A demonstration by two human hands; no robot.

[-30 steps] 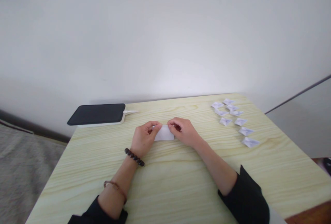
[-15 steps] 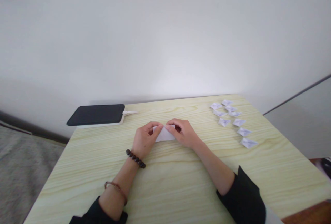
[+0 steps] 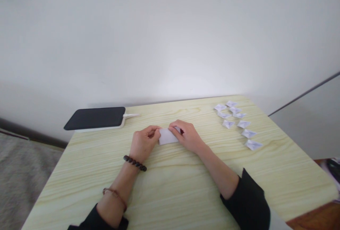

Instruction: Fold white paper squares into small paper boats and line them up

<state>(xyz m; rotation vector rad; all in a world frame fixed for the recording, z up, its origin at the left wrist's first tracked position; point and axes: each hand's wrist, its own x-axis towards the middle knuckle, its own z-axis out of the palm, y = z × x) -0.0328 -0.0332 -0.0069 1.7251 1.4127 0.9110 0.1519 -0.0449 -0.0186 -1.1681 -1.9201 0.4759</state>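
A small white folded paper (image 3: 167,136) lies on the pale wooden table (image 3: 170,184) between my two hands. My left hand (image 3: 143,145) pinches its left edge, fingers curled; a dark bead bracelet sits on that wrist. My right hand (image 3: 187,136) grips the paper's right side and top edge, fingers bent over it. Both hands rest on the tabletop near its middle.
Several small folded paper pieces (image 3: 237,123) lie in two rows at the back right of the table. A black phone on a white pad (image 3: 94,118) with a white cable lies at the back left corner. A white wall stands behind the table.
The left hand has slid a little left along the paper. The right hand's fingers have pressed down on it, and the paper lies flatter. The view has shifted slightly.
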